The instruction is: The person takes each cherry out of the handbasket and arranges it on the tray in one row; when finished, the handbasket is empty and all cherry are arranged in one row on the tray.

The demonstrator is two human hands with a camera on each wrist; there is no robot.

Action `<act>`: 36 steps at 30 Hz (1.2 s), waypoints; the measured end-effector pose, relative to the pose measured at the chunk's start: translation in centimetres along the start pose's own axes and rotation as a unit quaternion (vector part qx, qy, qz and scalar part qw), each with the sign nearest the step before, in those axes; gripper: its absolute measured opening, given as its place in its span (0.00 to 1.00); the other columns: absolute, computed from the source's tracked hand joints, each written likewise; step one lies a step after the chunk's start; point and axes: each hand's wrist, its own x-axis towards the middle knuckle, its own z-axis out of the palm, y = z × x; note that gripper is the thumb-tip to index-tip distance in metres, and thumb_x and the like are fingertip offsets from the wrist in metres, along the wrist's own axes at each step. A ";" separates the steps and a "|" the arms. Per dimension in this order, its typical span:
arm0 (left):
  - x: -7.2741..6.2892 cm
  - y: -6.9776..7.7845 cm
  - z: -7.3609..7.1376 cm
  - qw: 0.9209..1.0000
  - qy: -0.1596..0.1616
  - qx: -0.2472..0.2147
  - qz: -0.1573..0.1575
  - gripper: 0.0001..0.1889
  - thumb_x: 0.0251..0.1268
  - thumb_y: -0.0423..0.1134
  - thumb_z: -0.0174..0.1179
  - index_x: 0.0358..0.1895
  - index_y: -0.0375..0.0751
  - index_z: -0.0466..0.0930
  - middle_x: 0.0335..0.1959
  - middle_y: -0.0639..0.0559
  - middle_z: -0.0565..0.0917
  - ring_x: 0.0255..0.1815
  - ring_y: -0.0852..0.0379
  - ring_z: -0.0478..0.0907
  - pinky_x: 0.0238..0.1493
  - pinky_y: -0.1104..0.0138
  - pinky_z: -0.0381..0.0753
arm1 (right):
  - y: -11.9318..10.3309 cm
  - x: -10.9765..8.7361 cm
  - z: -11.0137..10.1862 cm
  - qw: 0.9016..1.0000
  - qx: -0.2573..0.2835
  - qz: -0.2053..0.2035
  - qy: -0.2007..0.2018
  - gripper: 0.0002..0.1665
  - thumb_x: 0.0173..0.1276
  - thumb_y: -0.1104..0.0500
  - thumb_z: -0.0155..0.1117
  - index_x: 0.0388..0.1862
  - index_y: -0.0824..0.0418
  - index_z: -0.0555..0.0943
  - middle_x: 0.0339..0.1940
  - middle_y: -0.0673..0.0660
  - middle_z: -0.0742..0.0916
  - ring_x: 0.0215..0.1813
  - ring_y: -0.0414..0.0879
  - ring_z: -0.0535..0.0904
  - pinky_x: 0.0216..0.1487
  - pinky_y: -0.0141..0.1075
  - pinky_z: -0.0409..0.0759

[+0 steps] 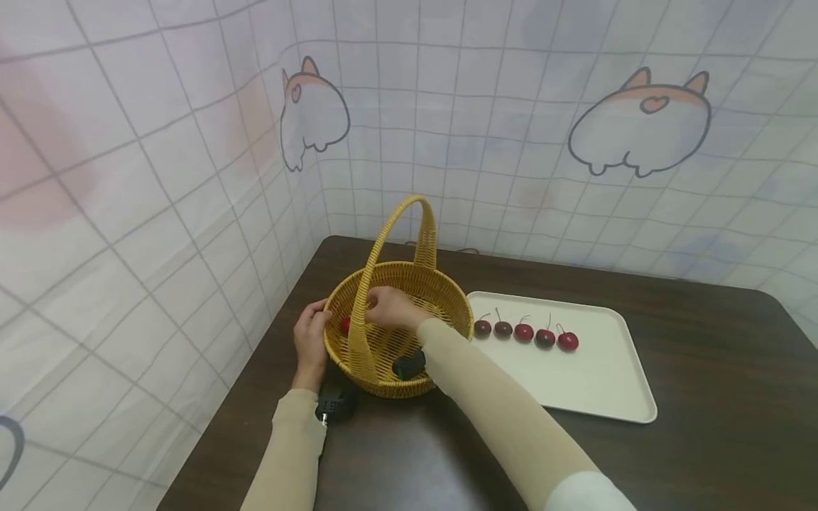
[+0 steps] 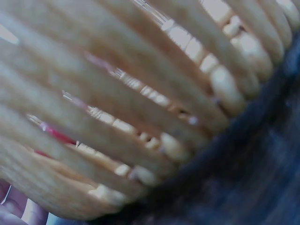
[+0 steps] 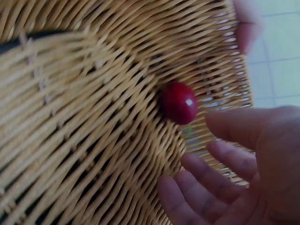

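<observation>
A yellow wicker basket (image 1: 460,312) with a tall arched handle stands on the table. My left hand (image 1: 311,341) grips its left rim, fingertips showing over the edge in the right wrist view. Inside, one dark red cherry (image 3: 180,103) lies against the woven wall, near the left hand. My right hand (image 3: 234,173) reaches into the basket beside this cherry, its fingers loosely spread and holding nothing. A small gap separates the thumb from the cherry. Up close in the left wrist view, the weave (image 2: 117,93) lets a little red show through its gaps.
To the right of the basket lies a white tray (image 1: 575,387), with several stemmed cherries (image 1: 524,333) in a row near its far side. The dark wooden table (image 1: 722,369) meets a grid-patterned curtain (image 1: 492,142) behind and on the left.
</observation>
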 end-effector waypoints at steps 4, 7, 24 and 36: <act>0.0 -0.2 0.0 1.000 0.009 0.003 0.001 0.16 0.67 0.35 0.50 0.53 0.31 0.79 0.50 0.39 0.81 0.44 0.54 0.78 0.40 0.73 0.78 | -0.1 0.5 0.6 0.999 -0.023 -0.013 -0.022 0.09 0.70 0.55 0.61 0.45 0.57 0.79 0.41 0.54 0.84 0.38 0.45 0.79 0.40 0.36 0.77; 0.1 -0.3 0.2 1.000 0.016 0.003 0.005 0.16 0.66 0.35 0.50 0.52 0.31 0.80 0.49 0.40 0.81 0.43 0.55 0.79 0.39 0.73 0.79 | 0.0 0.9 0.9 0.998 -0.050 -0.023 -0.026 0.12 0.70 0.53 0.61 0.30 0.57 0.74 0.25 0.51 0.76 0.26 0.43 0.69 0.31 0.34 0.68; 0.1 0.0 0.5 1.000 0.014 0.012 -0.003 0.16 0.67 0.36 0.50 0.52 0.31 0.79 0.50 0.39 0.81 0.43 0.56 0.78 0.39 0.73 0.79 | -0.5 1.3 1.9 0.984 -0.156 -0.073 -0.032 0.18 0.67 0.53 0.64 0.53 0.57 0.83 0.46 0.51 0.86 0.44 0.42 0.80 0.47 0.33 0.77; 0.1 -0.1 -0.1 1.000 0.017 0.016 0.017 0.16 0.67 0.33 0.50 0.52 0.30 0.80 0.49 0.36 0.81 0.40 0.59 0.78 0.39 0.74 0.78 | -1.0 0.6 0.7 0.987 -0.142 -0.054 -0.043 0.19 0.74 0.56 0.53 0.20 0.54 0.66 0.17 0.49 0.67 0.20 0.41 0.59 0.24 0.33 0.61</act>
